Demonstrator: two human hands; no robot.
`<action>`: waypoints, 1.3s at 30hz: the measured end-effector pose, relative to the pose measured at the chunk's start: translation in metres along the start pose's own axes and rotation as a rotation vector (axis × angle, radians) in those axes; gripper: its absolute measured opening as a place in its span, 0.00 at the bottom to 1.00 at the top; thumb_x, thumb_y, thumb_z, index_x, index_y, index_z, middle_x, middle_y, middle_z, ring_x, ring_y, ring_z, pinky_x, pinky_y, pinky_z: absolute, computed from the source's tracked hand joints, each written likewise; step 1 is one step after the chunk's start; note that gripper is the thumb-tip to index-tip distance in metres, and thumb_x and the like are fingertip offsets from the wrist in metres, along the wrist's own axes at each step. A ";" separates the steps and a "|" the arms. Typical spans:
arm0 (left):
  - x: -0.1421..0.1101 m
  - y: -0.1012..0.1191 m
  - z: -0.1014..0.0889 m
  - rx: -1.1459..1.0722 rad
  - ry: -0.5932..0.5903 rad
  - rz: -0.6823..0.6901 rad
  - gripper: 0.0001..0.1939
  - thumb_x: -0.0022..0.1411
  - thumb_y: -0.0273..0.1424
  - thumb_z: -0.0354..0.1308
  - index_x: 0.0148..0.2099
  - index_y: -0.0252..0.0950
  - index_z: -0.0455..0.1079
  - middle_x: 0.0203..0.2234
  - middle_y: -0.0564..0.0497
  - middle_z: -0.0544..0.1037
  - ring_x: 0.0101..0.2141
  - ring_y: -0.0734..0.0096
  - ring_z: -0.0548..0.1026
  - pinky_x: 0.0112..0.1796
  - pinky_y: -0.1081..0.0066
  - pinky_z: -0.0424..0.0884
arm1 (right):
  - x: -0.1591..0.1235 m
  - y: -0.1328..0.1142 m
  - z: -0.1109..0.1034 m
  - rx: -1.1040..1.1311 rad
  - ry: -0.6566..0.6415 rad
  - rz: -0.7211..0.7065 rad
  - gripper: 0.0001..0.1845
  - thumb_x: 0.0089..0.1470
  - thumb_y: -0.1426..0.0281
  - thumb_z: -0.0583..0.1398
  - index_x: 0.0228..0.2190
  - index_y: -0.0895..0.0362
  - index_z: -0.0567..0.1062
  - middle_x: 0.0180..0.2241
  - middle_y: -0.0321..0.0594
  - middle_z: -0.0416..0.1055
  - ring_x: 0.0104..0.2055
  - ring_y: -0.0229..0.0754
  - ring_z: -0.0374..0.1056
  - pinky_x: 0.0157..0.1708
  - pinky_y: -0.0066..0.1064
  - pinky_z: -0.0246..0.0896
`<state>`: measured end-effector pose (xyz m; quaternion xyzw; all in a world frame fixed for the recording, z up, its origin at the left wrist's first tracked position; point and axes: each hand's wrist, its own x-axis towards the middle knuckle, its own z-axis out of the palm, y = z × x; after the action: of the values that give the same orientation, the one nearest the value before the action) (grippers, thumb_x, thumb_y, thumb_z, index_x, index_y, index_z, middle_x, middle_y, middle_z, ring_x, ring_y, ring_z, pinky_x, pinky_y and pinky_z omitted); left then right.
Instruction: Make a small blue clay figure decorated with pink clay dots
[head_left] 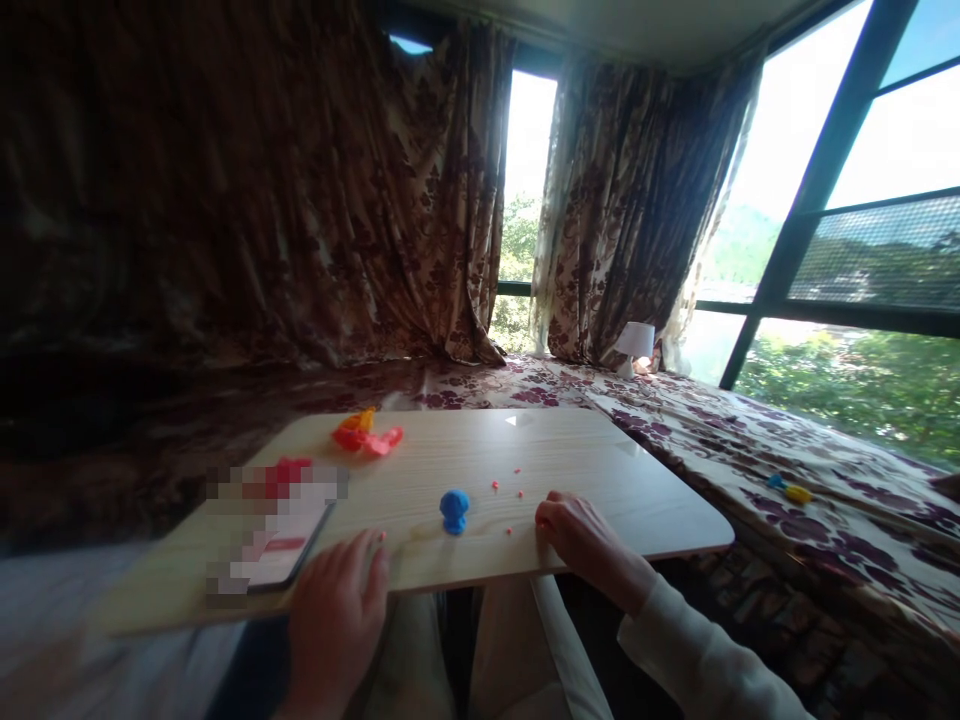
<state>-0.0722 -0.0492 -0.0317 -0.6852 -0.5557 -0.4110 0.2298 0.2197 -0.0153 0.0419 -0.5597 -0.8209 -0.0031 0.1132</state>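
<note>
A blue modelling-clay figure (pixel 454 511) with a rounded top and narrower base stands upright near the front of the table, between my hands. My left hand (pixel 337 600) lies over the front edge with its fingers stretched out. A tiny red clay bit (pixel 383 536) shows at its thumb tip; whether it touches the skin I cannot tell. To the right of the figure, my right hand (pixel 581 530) rests on the tabletop, fingers curled and pressed together. Whatever is in them is hidden. Several small red clay bits (pixel 495 485) are scattered between the figure and that hand.
The pale wooden table (pixel 600 450) has rounded corners. Red clay or wrapping (pixel 367 441) and a yellow piece (pixel 364 418) lie at its back left. A phone or tablet (pixel 289 545), partly pixelated, lies left. Blue and yellow pieces (pixel 796 494) rest on the flowered cover.
</note>
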 end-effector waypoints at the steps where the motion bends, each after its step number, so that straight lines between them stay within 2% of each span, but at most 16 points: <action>1: 0.000 0.000 0.000 -0.002 0.002 0.001 0.13 0.64 0.35 0.46 0.43 0.35 0.67 0.35 0.45 0.76 0.38 0.62 0.72 0.41 0.62 0.66 | 0.001 -0.001 0.001 -0.001 0.004 0.004 0.13 0.50 0.80 0.52 0.29 0.58 0.76 0.32 0.42 0.72 0.33 0.39 0.67 0.30 0.26 0.51; 7: -0.004 -0.002 0.001 -0.013 -0.002 0.007 0.12 0.63 0.35 0.47 0.44 0.36 0.67 0.35 0.46 0.76 0.38 0.62 0.72 0.41 0.62 0.65 | 0.001 0.000 0.005 0.030 0.018 0.029 0.12 0.51 0.79 0.52 0.26 0.58 0.74 0.30 0.41 0.71 0.32 0.39 0.66 0.31 0.26 0.52; 12: -0.004 -0.002 0.001 -0.025 -0.013 0.003 0.12 0.63 0.34 0.48 0.45 0.36 0.67 0.36 0.46 0.76 0.39 0.62 0.71 0.42 0.62 0.65 | -0.018 0.000 0.012 0.102 0.099 -0.006 0.15 0.53 0.78 0.50 0.24 0.56 0.73 0.31 0.40 0.68 0.35 0.40 0.64 0.33 0.26 0.54; 15: -0.004 -0.001 0.000 -0.029 -0.023 -0.009 0.12 0.63 0.34 0.48 0.44 0.36 0.68 0.35 0.46 0.76 0.38 0.62 0.72 0.41 0.62 0.65 | -0.030 0.000 0.018 0.102 0.147 -0.025 0.18 0.50 0.82 0.48 0.31 0.55 0.75 0.36 0.42 0.68 0.41 0.42 0.62 0.39 0.29 0.56; 19: -0.004 0.000 -0.001 -0.041 -0.016 -0.019 0.12 0.63 0.34 0.48 0.44 0.37 0.68 0.36 0.47 0.76 0.38 0.62 0.72 0.41 0.62 0.66 | -0.038 0.008 0.031 0.022 0.160 -0.013 0.29 0.43 0.85 0.47 0.43 0.53 0.73 0.47 0.44 0.67 0.49 0.45 0.60 0.47 0.35 0.55; 22: -0.005 0.001 -0.001 -0.043 -0.018 -0.024 0.11 0.62 0.34 0.48 0.44 0.37 0.68 0.36 0.47 0.76 0.39 0.62 0.72 0.41 0.62 0.66 | -0.045 0.014 0.049 -0.056 0.199 -0.055 0.36 0.40 0.87 0.47 0.50 0.55 0.69 0.53 0.45 0.65 0.56 0.46 0.56 0.53 0.39 0.52; 25: -0.005 0.001 0.000 -0.021 -0.014 -0.023 0.12 0.62 0.33 0.48 0.45 0.37 0.68 0.37 0.46 0.76 0.40 0.62 0.72 0.42 0.62 0.66 | -0.050 0.015 0.067 -0.136 0.247 -0.122 0.41 0.38 0.88 0.46 0.56 0.59 0.62 0.58 0.45 0.58 0.61 0.45 0.50 0.57 0.42 0.49; 28: -0.005 0.002 0.000 0.023 -0.005 -0.010 0.15 0.62 0.34 0.49 0.49 0.36 0.66 0.43 0.44 0.75 0.43 0.60 0.71 0.44 0.61 0.65 | -0.047 0.015 0.074 -0.159 0.241 -0.170 0.42 0.38 0.86 0.47 0.58 0.60 0.57 0.60 0.44 0.53 0.62 0.44 0.47 0.58 0.43 0.47; 35: -0.005 0.007 -0.007 0.112 -0.110 0.024 0.21 0.60 0.39 0.51 0.53 0.36 0.64 0.47 0.45 0.74 0.47 0.58 0.69 0.48 0.58 0.60 | -0.056 0.012 0.080 -0.167 0.310 -0.110 0.40 0.41 0.84 0.48 0.58 0.58 0.57 0.60 0.46 0.54 0.62 0.47 0.49 0.57 0.47 0.50; 39: -0.004 0.008 -0.010 0.139 -0.169 0.034 0.24 0.60 0.44 0.50 0.54 0.36 0.63 0.49 0.44 0.72 0.50 0.57 0.67 0.49 0.57 0.58 | -0.052 0.004 0.075 -0.151 0.254 -0.156 0.39 0.41 0.83 0.48 0.58 0.60 0.57 0.60 0.45 0.52 0.62 0.46 0.48 0.58 0.46 0.49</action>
<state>-0.0676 -0.0617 -0.0284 -0.7091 -0.5886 -0.3083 0.2361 0.2279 -0.0520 -0.0412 -0.4964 -0.8383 -0.1444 0.1732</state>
